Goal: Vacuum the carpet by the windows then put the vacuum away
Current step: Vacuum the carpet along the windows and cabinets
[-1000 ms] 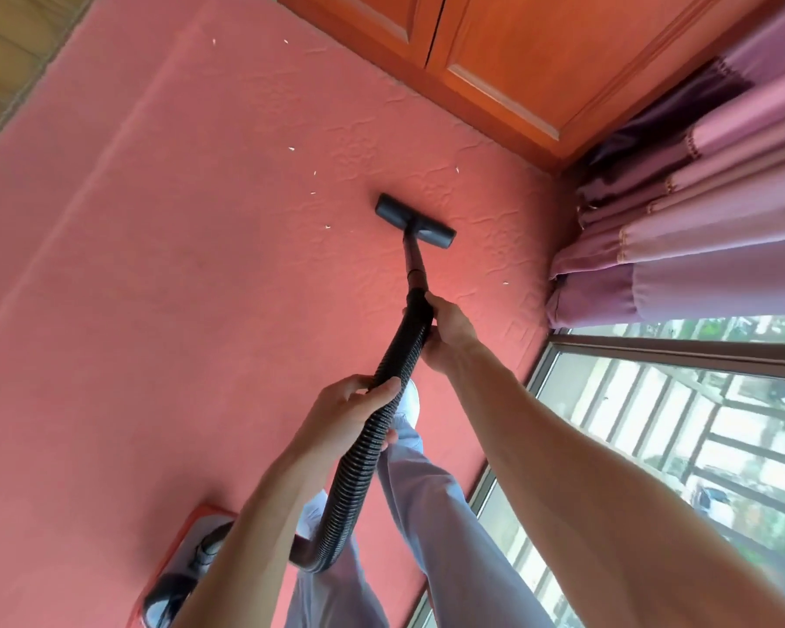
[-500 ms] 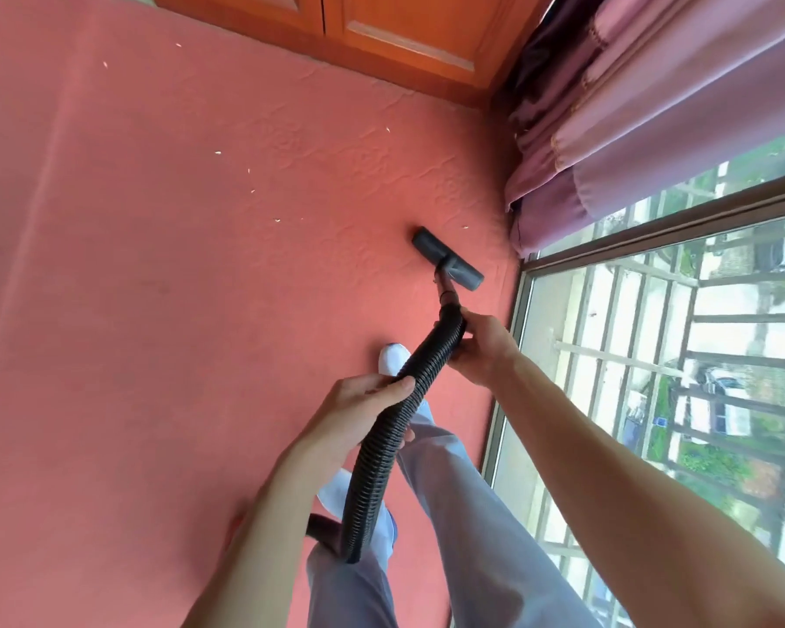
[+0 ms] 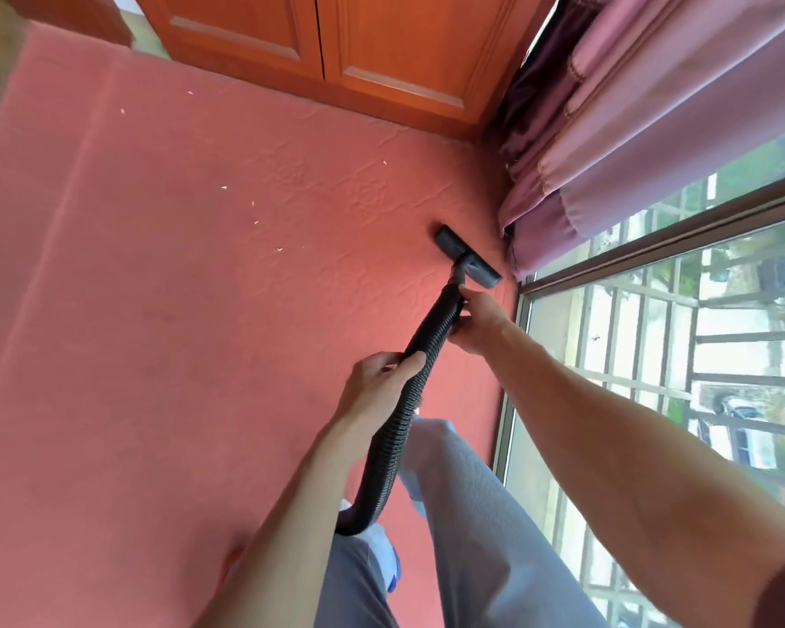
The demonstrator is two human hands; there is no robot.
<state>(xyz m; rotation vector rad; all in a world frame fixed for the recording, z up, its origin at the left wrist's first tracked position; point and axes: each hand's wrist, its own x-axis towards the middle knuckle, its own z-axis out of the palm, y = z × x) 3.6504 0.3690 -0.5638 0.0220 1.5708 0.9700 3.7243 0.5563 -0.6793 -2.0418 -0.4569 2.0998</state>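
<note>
The right hand (image 3: 477,321) grips the top end of the black hose (image 3: 386,455), fingers curled round it, just behind the nozzle (image 3: 467,257). The nozzle lies flat on the red carpet (image 3: 177,355) just ahead of this hand, with its far end close to the hem of the purple curtain (image 3: 631,129).

The left hand (image 3: 375,385) grips the same hose further back, nearer the body, with the thumb laid over the top and the fingers wrapped beneath. Behind the left hand the hose drops in a curve and goes out of sight behind the left forearm.

To the right of the right hand runs the window (image 3: 653,378), with bars outside the glass. Ahead of both hands, past the nozzle, stands a wooden cupboard (image 3: 381,47) with its doors shut. Off to the left of the hands, a few pale scraps (image 3: 224,188) lie scattered on the carpet. Below the hands are the person's legs in grey trousers (image 3: 481,528).
</note>
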